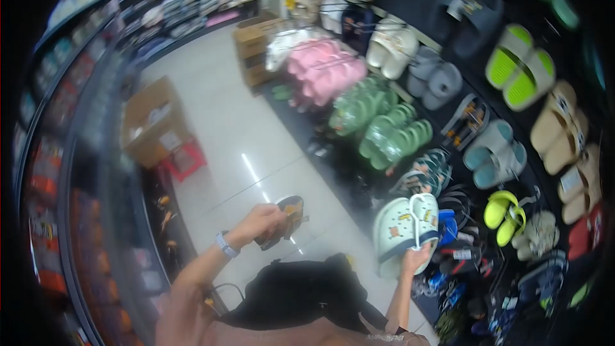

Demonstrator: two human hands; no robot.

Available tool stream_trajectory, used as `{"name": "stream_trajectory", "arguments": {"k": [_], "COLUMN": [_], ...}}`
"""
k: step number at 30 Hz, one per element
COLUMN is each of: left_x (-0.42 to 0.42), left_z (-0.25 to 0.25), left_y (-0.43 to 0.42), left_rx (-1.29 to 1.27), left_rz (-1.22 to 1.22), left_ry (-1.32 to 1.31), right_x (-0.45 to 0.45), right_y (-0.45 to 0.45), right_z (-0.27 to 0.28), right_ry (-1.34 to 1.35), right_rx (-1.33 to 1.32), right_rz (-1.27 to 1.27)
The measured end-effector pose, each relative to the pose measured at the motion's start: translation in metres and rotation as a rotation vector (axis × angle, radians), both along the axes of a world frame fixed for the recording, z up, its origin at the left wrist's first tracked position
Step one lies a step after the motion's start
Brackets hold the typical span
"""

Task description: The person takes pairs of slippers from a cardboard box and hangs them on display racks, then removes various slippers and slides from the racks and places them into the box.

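Low in the middle of the view, my left hand (264,221) is closed around a dark slipper (293,213) with brown patches on it. A pale watch band circles that wrist. My right hand (418,259), farther right, grips a pair of pale mint clogs (398,234) from below. The clogs have small coloured charms on the uppers, dark trim and a white loop at the top. They are held in front of the shoe rack, near a patterned dark green pair of slippers (430,172). The fingers under the clogs are partly hidden.
Racks of hanging footwear line the right, with green slippers (394,138), pink slippers (323,70) and lime slides (520,67). A cardboard box (150,118) and a pink container (186,160) stand on the left of the tiled floor (218,102). Stacked boxes (253,51) stand farther back.
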State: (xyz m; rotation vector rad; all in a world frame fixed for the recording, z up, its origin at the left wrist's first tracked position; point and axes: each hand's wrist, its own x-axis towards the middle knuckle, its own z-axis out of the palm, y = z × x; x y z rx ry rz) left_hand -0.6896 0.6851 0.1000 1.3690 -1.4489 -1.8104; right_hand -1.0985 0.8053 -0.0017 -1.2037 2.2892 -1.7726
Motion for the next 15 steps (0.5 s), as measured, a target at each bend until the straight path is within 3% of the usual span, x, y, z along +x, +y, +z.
{"name": "stream_trajectory", "arguments": {"k": [3,9,15], "left_x": [0.056,0.136,0.202], "left_z": [-0.01,-0.026,-0.029], "left_y": [0.007,0.021,-0.021], "left_rx": [0.006,0.025,-0.02], "left_rz": [0.19,0.521,0.77], "left_ry": [0.05,0.085,0.045], "right_x": [0.06,0.187,0.271], "right_y": [-0.081,-0.203,-0.32], "right_z": [-0.013,0.022,-0.022], "right_ry": [-0.049,-0.147,-0.181], "right_rx": [0.027,0.05,0.104], "right_rz": [0.279,0.661,0.812]}}
